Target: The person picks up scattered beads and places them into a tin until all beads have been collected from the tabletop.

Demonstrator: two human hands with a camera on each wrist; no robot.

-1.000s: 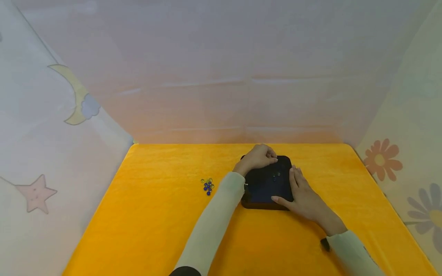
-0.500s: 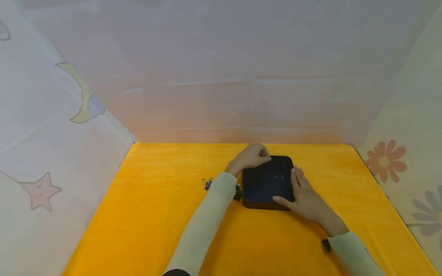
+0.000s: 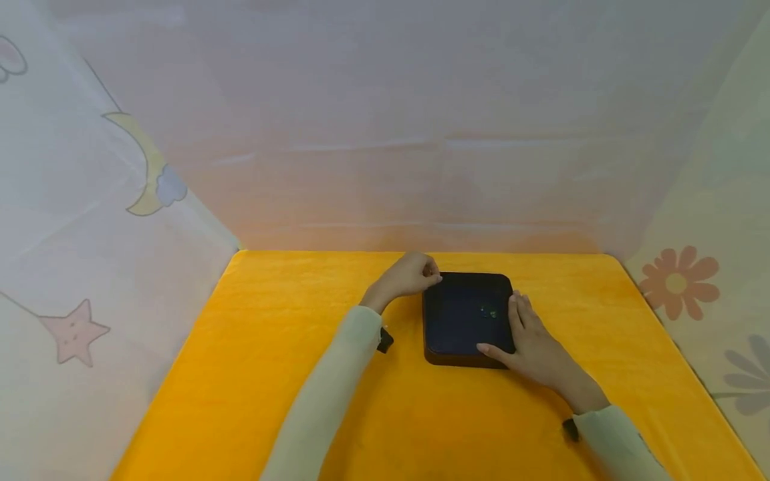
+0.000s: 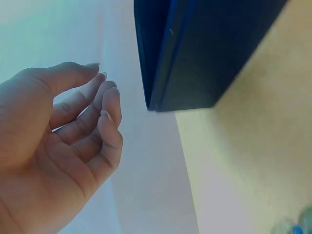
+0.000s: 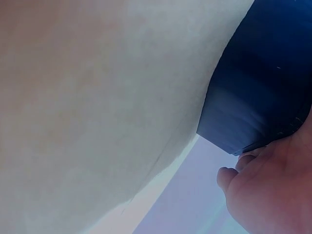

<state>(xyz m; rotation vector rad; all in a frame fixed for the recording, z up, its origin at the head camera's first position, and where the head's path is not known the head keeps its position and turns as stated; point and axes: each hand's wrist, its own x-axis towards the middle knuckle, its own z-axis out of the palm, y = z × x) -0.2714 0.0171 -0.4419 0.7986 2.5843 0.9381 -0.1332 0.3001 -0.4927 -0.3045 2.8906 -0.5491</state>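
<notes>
A dark, square-cornered tray (image 3: 460, 359) lies on the yellow cloth, with a few small green and blue glass beads (image 3: 488, 312) toward the right of its floor. My left hand (image 3: 402, 275) is just off the tray's far left corner, fingers loosely curled. In the left wrist view, a gap separates this hand (image 4: 73, 126) from the tray wall (image 4: 204, 63), and nothing is held. My right hand (image 3: 535, 347) rests against the tray's right side, fingers straight along the wall and thumb over the near rim. The right wrist view shows that hand's palm (image 5: 273, 190) beside the tray.
Blurred clear and blue glass beads (image 4: 295, 228) lie at the lower right of the left wrist view; in the head view the left arm covers them. The yellow cloth (image 3: 252, 374) reaches pale printed walls (image 3: 385, 167) at the back and sides.
My left hand has moved left, from above the tray to beyond its left corner, and its forearm now covers the loose bead pile. The right hand stays on the tray's side.
</notes>
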